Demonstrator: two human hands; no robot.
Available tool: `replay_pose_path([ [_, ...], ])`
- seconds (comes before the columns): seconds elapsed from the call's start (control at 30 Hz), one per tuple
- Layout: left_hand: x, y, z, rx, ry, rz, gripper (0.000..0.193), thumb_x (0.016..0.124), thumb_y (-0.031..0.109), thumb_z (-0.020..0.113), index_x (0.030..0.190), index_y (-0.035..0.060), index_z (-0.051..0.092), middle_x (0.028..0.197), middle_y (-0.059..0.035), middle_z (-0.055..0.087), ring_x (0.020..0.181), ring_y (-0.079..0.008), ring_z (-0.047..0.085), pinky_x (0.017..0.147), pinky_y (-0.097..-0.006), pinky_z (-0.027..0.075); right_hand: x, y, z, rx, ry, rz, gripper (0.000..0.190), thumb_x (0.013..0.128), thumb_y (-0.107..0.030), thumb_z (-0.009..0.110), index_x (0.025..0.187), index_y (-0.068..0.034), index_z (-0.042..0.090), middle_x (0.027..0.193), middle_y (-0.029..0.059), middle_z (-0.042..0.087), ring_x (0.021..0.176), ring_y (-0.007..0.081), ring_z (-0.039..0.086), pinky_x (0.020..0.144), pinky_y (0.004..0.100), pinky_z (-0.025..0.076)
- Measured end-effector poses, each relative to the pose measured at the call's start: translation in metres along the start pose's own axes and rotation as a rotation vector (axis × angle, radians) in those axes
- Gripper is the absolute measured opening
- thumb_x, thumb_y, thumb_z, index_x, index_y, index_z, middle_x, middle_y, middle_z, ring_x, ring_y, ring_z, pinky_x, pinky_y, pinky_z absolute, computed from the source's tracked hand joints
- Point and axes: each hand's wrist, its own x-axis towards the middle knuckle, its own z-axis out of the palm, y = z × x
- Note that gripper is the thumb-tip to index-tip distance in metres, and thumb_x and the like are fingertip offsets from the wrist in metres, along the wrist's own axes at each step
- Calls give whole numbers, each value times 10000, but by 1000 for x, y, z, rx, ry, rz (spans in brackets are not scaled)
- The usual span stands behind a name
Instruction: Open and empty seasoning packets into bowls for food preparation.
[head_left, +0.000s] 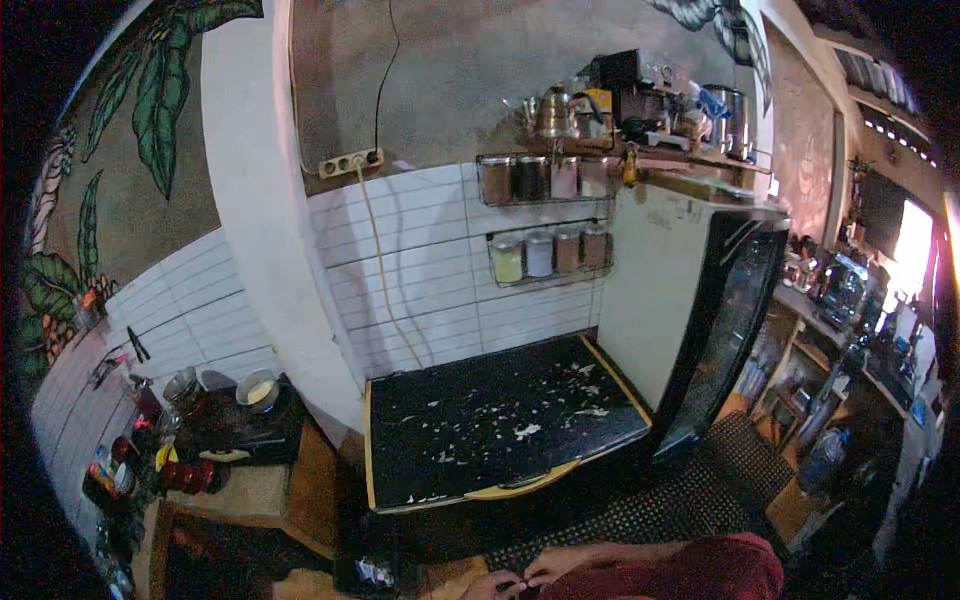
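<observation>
Low at the bottom edge, my left hand and my right hand meet, fingertips close together; a small dark spot shows between them, too unclear to name. A dark red sleeve or garment lies beside the right hand. Beyond the hands stands a low chest with a worn black top, light edging and a yellowish curved front handle. White flaked patches mark that top. Whether the fingers hold anything cannot be made out.
A glass-fronted fridge stands right of the chest, beside a dark perforated floor mat. Wall racks hold jars. A power strip hangs on the wall. At left, a wooden counter bears a metal bowl.
</observation>
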Motion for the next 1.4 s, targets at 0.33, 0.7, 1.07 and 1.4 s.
replay_pose_path([
  [0.33,34,-36,32,51,-10,98,207,857,199,666,958,18,661,888,-66,693,809,-141,632,786,-301,477,3,37,-30,-94,-37,-135,300,927,-327,531,926,-39,614,762,122,613,668,263,567,609,395,423],
  [0.7,125,-91,123,117,86,172,211,860,196,662,969,15,659,893,-67,694,810,-140,632,787,-300,476,-22,146,-94,-3,-36,-251,272,913,-298,535,982,-43,600,778,154,613,710,328,585,665,440,447],
  [1.07,82,-178,253,80,154,116,215,863,193,659,979,12,658,897,-69,694,810,-138,631,788,-299,475,-51,214,-39,-149,-283,-122,354,934,-247,470,1251,-90,495,959,161,583,818,328,584,740,448,479],
  [1.4,-45,-202,235,138,201,29,219,865,191,656,988,10,657,902,-70,695,811,-137,631,788,-298,475,14,254,85,-62,-27,-556,352,970,-209,415,1297,-85,457,849,134,579,723,307,570,667,437,460],
])
